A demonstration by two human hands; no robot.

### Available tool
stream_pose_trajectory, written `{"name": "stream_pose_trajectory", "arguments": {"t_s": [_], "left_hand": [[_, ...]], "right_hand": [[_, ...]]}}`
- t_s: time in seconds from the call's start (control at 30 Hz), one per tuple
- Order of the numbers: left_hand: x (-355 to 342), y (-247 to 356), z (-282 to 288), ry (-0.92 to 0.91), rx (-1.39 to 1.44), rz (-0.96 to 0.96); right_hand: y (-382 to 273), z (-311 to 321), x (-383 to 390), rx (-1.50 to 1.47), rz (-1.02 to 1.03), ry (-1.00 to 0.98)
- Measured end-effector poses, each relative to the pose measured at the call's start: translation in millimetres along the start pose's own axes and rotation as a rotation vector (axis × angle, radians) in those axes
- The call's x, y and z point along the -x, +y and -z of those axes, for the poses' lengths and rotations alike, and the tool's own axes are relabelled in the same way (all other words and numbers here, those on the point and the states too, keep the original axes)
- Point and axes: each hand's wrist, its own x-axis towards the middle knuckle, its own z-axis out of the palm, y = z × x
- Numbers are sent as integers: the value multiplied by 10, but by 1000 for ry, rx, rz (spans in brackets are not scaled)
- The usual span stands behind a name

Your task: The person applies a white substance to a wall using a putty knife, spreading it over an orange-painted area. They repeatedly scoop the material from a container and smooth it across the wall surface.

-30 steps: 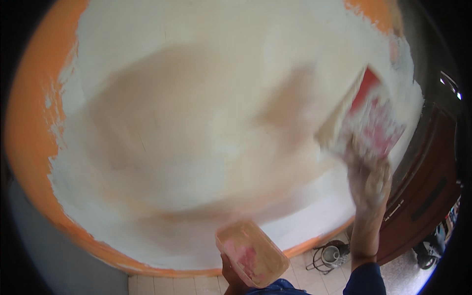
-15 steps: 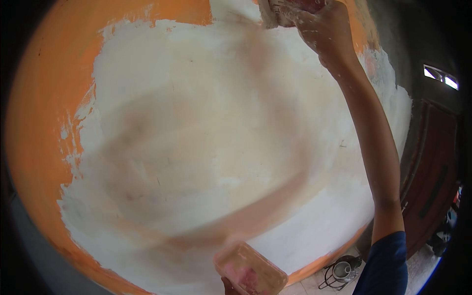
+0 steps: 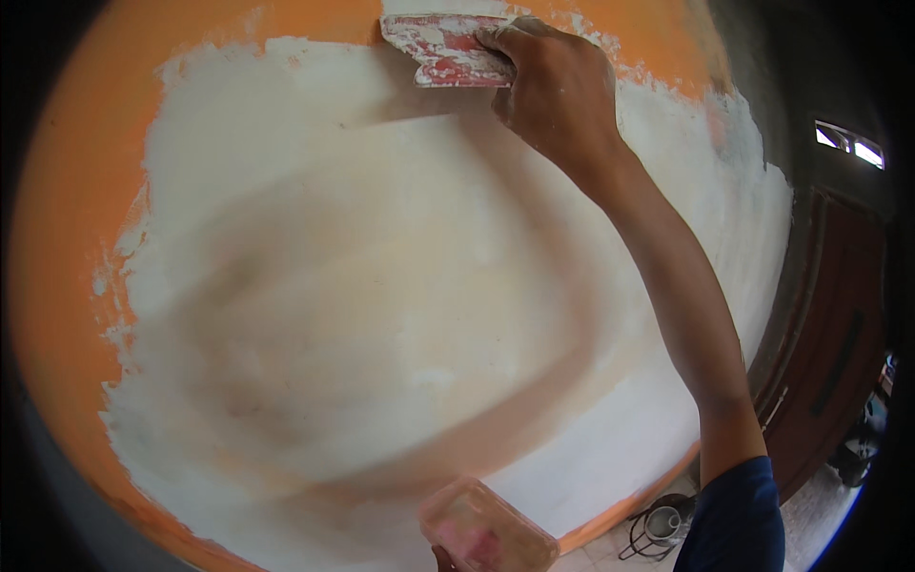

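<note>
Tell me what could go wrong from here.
The scraper, smeared with white, is in the right hand near the orange paint; an uneven stroke might leave ridges.

The left hand, mostly out of view, holds the tub low while the other reaches high, so the tub could tip unnoticed.

Loose bits might fall on the round grey object below.

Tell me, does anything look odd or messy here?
The white patch on the orange wall looks odd: its left edge is ragged, unlike a neat border. The scraper in the right hand is smeared white.
</note>
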Motion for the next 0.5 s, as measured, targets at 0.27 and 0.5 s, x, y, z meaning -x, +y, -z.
{"name": "stream_pose_trajectory", "arguments": {"t_s": [0.27, 0.5], "left_hand": [[-140, -72, 111, -7, -38, -14], [-84, -117, 258, -82, -42, 61]], "right_hand": [[-208, 53, 467, -58, 13, -24], [-285, 268, 788, -164, 54, -150]]}}
